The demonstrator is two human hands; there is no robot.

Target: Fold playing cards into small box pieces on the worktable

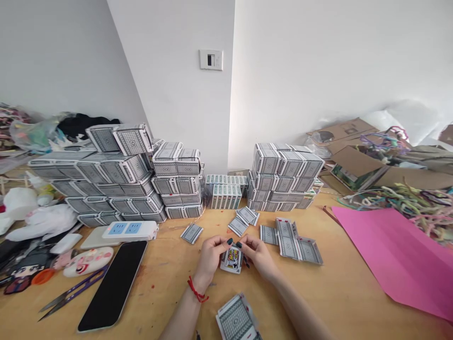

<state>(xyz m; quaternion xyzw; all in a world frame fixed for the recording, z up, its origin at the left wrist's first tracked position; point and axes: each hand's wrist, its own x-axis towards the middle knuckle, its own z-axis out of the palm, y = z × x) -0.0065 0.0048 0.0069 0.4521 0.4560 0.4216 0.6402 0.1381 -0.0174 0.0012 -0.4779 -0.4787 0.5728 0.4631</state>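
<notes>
Near the middle of the table, a face-up playing card (232, 259) with a court figure and a club mark lies under my fingertips. My left hand (212, 257) pinches its upper left edge, and a red string bracelet circles that wrist. At the upper right edge my right hand (257, 255) pinches the same card. Whether more cards lie beneath it I cannot tell. Close to me sits a folded card piece (236, 320) with its patterned back up. Beyond my hands are loose face-down cards (238, 225), and to the right a joined, partly folded card piece (288, 240).
Stacked blocks made of cards stand at left (120, 170) and right (288, 174), with card packs (226, 196) between. A black phone (115, 285), scissors (72, 293) and a power strip (130, 230) lie left. Pink paper (392, 259) and a cardboard box (357, 165) are at right.
</notes>
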